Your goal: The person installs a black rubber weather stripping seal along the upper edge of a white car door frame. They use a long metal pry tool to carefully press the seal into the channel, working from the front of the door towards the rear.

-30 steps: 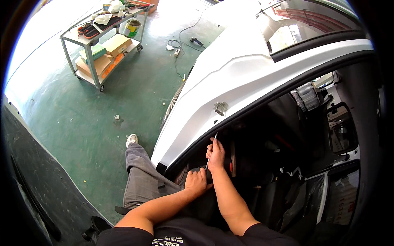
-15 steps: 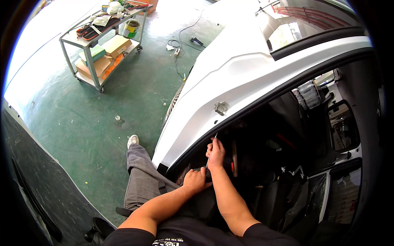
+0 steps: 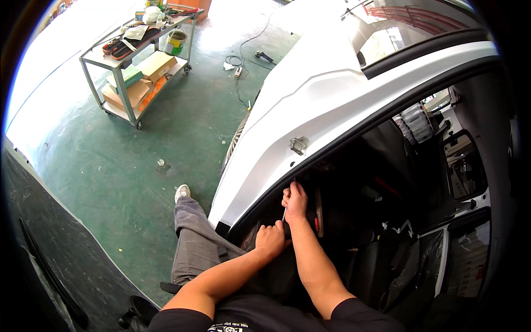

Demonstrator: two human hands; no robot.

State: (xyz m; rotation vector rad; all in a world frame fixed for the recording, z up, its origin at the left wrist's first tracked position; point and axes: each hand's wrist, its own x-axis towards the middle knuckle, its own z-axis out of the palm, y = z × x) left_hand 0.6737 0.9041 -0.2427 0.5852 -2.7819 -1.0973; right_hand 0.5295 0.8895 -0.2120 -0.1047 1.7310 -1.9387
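Thin rod point(image 3: 285, 214) — ends hidden (both)

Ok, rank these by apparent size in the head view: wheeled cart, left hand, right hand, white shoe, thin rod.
1. Wheeled cart
2. Left hand and right hand, too alike to rank
3. White shoe
4. Thin rod, judging only its visible part

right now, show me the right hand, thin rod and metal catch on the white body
Right hand point(image 3: 296, 205): head view, back of hand
Thin rod point(image 3: 285, 214): head view, bare stretch below that hand
Metal catch point(image 3: 298, 145): head view, its middle
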